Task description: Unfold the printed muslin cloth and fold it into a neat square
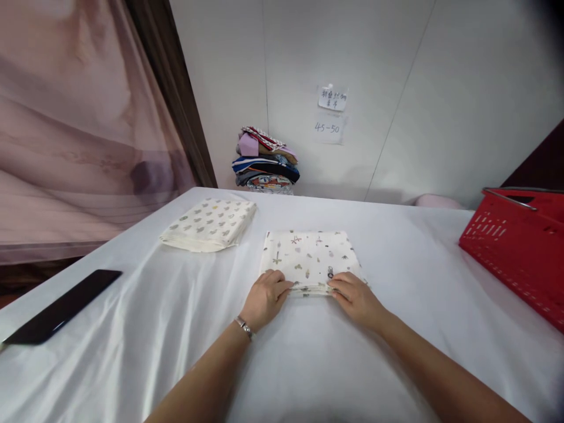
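Note:
A folded cream cloth with small printed figures (308, 255) lies in the middle of the white-covered table (396, 352). My left hand (265, 298) grips its near edge at the left corner, fingers curled over the fabric. My right hand (356, 297) pinches the same near edge at the right corner. A bracelet sits on my left wrist. A second folded cream cloth with a grey pattern (208, 224) rests to the far left, apart from both hands.
A red plastic basket (520, 247) stands at the right edge. A dark flat phone-like object (61, 306) lies at the left edge. A pile of folded colourful clothes (265, 160) sits against the back wall under paper notes (332, 98). A pink curtain hangs at left.

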`<state>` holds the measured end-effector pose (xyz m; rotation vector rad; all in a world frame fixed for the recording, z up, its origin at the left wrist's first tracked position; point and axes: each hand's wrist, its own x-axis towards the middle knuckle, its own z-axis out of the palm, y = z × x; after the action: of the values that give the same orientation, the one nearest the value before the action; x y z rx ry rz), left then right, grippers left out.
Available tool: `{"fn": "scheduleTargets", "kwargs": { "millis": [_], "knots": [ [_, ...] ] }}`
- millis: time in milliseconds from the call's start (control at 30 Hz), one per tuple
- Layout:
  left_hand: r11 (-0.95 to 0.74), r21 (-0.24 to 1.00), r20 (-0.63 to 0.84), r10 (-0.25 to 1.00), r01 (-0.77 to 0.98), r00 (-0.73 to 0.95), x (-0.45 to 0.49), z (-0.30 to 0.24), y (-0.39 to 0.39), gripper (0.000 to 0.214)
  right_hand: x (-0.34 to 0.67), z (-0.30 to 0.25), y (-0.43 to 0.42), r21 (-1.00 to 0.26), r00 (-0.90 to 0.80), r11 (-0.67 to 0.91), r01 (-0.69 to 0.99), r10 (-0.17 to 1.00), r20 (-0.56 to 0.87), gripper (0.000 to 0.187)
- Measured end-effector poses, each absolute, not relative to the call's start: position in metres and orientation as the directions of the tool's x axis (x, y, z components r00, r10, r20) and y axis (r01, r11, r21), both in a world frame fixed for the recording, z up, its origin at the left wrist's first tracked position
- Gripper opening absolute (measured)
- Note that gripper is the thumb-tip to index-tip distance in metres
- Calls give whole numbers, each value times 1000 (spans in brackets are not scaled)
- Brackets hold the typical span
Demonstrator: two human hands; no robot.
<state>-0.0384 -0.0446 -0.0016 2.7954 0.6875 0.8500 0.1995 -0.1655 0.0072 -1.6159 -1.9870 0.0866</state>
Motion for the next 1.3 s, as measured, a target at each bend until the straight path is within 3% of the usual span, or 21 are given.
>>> {"fn": "scheduleTargets", "kwargs": {
  "millis": [267,367,467,533,667,1033,1300],
  "knots": [
    [-884,252,490,467,393,736,-38,-1,-46,21,222,21,-161,-426,17,184,886,905,426,22],
    [-884,262,488,468,388,737,-37,1,-46,21,245,22,-158,-529,214,49,847,880,425,21],
    [-884,269,472,468,383,747,-36,3,-45,19,268,26,-151,-672,453,-165,722,847,279,19],
    [-883,274,465,468,380,752,-36,4,-44,20,280,28,-143,-715,525,-275,643,838,150,19],
    [-890,273,475,455,365,754,-37,3,-43,24,289,22,-128,-710,546,-369,599,837,26,23],
    [-889,288,490,456,355,743,-35,2,-43,23,287,19,-115,-512,552,-503,696,832,-66,26],
    [-881,300,475,471,366,743,-36,0,-42,22,284,19,-120,-538,522,-491,685,846,-107,33]
  ]
}}
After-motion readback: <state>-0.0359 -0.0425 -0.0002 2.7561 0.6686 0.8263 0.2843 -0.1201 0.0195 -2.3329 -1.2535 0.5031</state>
